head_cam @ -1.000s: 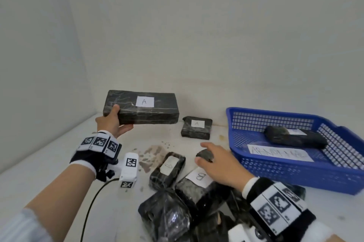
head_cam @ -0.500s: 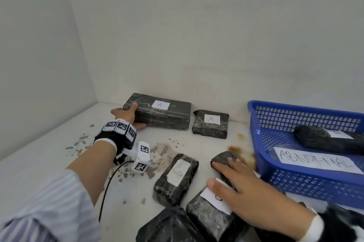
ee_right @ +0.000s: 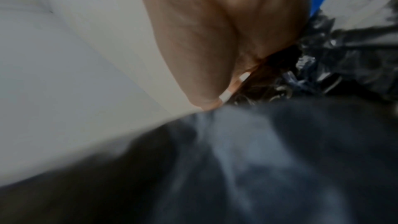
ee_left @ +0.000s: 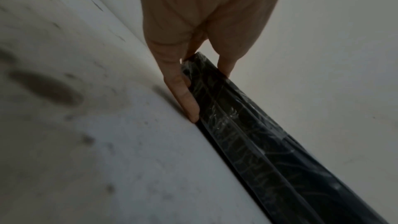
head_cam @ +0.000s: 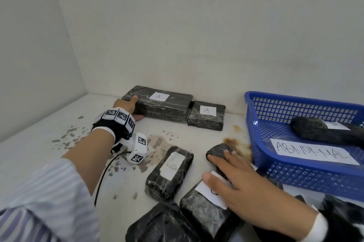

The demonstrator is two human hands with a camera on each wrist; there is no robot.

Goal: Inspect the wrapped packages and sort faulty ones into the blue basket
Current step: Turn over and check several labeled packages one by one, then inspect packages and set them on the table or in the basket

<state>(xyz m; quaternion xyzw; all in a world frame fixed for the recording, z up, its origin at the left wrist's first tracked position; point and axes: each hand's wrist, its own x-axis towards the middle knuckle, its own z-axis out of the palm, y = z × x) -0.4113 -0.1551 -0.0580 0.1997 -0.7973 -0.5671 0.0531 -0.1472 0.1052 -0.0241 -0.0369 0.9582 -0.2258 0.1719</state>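
Nearest: right hand (head_cam: 244,184), fingers spread flat, resting on a black package with a white label (head_cam: 208,208); fingertips (head_cam: 214,158) touch a small dark package (head_cam: 217,151). Bag-wrapped package (head_cam: 161,224) at the front edge. Package marked B (head_cam: 169,172) lies on the stained table (head_cam: 49,123). Blue basket (head_cam: 256,139) at right, tagged ABNORMAL, holds one dark package (head_cam: 319,129). Farthest, by the wall: left hand (head_cam: 128,107) grips the end of a long package marked A (head_cam: 163,106), thumb on top; short package marked A (head_cam: 206,115) touches its right end.
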